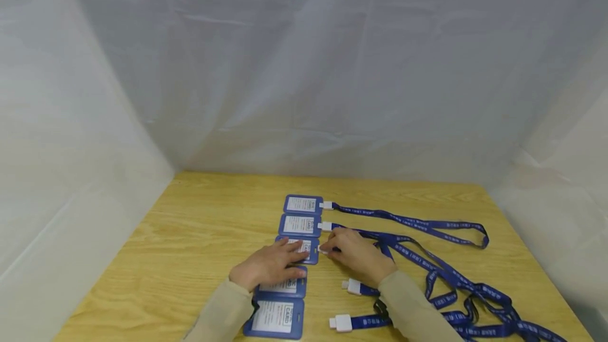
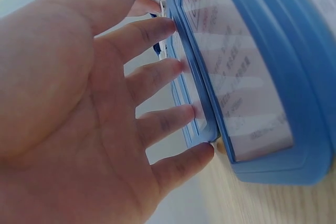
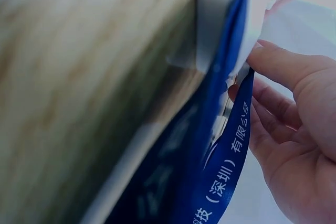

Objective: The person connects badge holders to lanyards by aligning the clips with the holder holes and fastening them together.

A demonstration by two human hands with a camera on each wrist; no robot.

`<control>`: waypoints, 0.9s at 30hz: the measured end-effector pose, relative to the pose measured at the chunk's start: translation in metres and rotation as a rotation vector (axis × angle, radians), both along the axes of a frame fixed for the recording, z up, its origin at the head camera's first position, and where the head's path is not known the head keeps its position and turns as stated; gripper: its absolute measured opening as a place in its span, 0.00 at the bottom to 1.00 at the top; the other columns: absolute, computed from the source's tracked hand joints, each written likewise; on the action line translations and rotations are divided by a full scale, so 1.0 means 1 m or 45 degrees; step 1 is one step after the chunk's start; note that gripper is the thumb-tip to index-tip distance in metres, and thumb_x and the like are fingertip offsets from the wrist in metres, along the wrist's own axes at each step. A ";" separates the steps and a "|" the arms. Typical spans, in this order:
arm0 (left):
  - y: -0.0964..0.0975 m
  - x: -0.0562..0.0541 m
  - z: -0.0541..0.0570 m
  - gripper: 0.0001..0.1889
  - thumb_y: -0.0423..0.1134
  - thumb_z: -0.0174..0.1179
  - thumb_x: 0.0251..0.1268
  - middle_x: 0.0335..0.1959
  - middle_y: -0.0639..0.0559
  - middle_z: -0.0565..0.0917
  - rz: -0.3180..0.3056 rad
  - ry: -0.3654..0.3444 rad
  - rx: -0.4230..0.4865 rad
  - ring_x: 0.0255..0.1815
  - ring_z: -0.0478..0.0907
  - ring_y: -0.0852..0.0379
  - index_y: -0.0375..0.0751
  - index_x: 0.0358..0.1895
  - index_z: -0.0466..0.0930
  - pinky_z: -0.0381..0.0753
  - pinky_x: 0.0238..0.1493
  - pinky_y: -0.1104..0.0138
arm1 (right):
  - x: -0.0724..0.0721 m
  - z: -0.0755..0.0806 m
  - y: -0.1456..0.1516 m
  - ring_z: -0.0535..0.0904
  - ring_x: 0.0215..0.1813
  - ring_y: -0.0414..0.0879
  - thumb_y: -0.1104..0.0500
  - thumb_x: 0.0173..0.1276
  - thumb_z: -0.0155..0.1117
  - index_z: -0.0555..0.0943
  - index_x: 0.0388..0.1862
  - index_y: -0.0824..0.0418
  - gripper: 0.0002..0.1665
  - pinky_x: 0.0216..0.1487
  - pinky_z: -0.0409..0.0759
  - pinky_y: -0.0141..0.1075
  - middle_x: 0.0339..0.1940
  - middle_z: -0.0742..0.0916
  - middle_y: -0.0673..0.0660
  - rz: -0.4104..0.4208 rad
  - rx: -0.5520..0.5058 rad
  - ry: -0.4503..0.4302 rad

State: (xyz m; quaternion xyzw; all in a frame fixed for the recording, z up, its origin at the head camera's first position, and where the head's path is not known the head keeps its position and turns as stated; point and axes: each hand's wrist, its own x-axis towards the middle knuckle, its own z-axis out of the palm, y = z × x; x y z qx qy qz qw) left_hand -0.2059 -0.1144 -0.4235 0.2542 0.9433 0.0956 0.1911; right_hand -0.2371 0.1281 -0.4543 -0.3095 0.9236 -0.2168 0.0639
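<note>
Blue card holders with white cards form a column on the wooden table. My left hand lies with spread fingers over the third card holder from the back; in the left wrist view its fingertips press on the holder's face. My right hand pinches the white clip of a blue lanyard right at that holder's slotted end. The right wrist view shows the thumb and fingers at the clip, with the printed lanyard strap running down past them.
Two farther card holders have white clips and lanyards at their right ends. Nearer card holders lie in front. Two more lanyard clips rest at the right front, their straps tangled. Pale sheeting surrounds the table.
</note>
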 end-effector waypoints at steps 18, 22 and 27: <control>0.008 0.000 0.001 0.31 0.62 0.54 0.72 0.82 0.56 0.58 0.050 -0.046 -0.046 0.83 0.50 0.39 0.62 0.76 0.66 0.61 0.75 0.37 | -0.004 -0.001 -0.005 0.83 0.44 0.38 0.60 0.73 0.65 0.90 0.48 0.55 0.10 0.48 0.85 0.31 0.41 0.86 0.47 0.060 -0.025 0.115; 0.009 0.002 0.002 0.32 0.61 0.54 0.72 0.82 0.55 0.57 0.050 -0.059 -0.027 0.83 0.48 0.38 0.60 0.77 0.65 0.61 0.75 0.37 | -0.004 0.000 -0.007 0.84 0.46 0.39 0.63 0.73 0.64 0.90 0.48 0.55 0.11 0.50 0.86 0.32 0.41 0.87 0.47 0.028 -0.031 0.114; 0.012 0.005 0.001 0.34 0.63 0.54 0.71 0.82 0.55 0.56 0.074 -0.085 -0.026 0.83 0.47 0.38 0.60 0.77 0.63 0.59 0.75 0.37 | -0.002 0.001 -0.009 0.85 0.49 0.42 0.69 0.72 0.63 0.90 0.47 0.58 0.13 0.52 0.86 0.32 0.42 0.88 0.49 0.014 -0.062 0.073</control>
